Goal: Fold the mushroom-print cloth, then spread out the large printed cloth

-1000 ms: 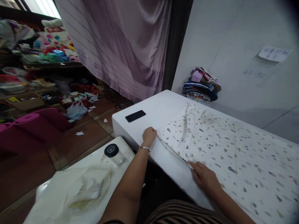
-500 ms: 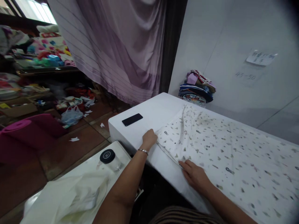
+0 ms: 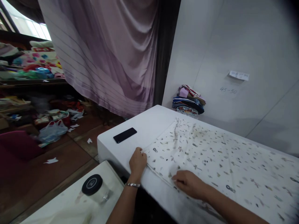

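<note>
A white printed fabric with small dark motifs lies over the white-covered table, with a few creases toward its far left end. My left hand, a bracelet at its wrist, is closed on the fabric's near left corner. Farther right along the near edge, my right hand is curled with thumb and forefinger together at the cloth; its other fingertips are hidden. Left of the fabric, a black phone lies flat on the table.
At lower left, a jar with a black lid stands on a smaller white table. Folded clothes are stacked by the wall. A purple curtain hangs behind. Bags and paper scraps litter the floor.
The view has tilted up and shifted right, so everything sits lower and farther left in it. My right hand's fingers have curled in more. My left hand still holds the corner.
</note>
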Motion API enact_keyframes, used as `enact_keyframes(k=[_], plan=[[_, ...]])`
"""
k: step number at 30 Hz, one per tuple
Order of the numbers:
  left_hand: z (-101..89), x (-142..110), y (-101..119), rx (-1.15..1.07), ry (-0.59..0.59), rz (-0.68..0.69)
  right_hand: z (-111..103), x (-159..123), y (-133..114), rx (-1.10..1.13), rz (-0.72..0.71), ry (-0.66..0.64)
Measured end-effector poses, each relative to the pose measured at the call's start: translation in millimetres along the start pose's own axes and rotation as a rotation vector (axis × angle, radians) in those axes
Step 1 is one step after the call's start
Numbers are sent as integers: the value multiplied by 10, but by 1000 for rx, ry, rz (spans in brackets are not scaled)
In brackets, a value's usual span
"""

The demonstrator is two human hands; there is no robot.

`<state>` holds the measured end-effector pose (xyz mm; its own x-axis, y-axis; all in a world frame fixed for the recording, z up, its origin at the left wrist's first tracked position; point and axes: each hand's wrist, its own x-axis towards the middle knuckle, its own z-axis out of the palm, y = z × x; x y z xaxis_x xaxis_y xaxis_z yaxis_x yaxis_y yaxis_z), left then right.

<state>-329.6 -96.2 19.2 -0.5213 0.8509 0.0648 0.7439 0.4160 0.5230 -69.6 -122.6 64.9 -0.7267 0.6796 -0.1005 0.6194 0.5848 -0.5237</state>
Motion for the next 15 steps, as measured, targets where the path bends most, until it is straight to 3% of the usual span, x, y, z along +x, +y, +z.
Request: enact_keyframes(k=[4, 7, 12, 15], plan=[[-5, -17, 8, 15, -13, 53, -383, 454, 244, 108, 14, 148], [-17, -32, 1, -22, -13, 48, -628, 953, 515, 318, 240, 304], [-16, -19, -34, -117, -18, 4, -877, 1730, 953, 371, 483, 369], [2, 10, -55, -149, -43, -37, -950, 2055, 1186, 331, 611, 320]])
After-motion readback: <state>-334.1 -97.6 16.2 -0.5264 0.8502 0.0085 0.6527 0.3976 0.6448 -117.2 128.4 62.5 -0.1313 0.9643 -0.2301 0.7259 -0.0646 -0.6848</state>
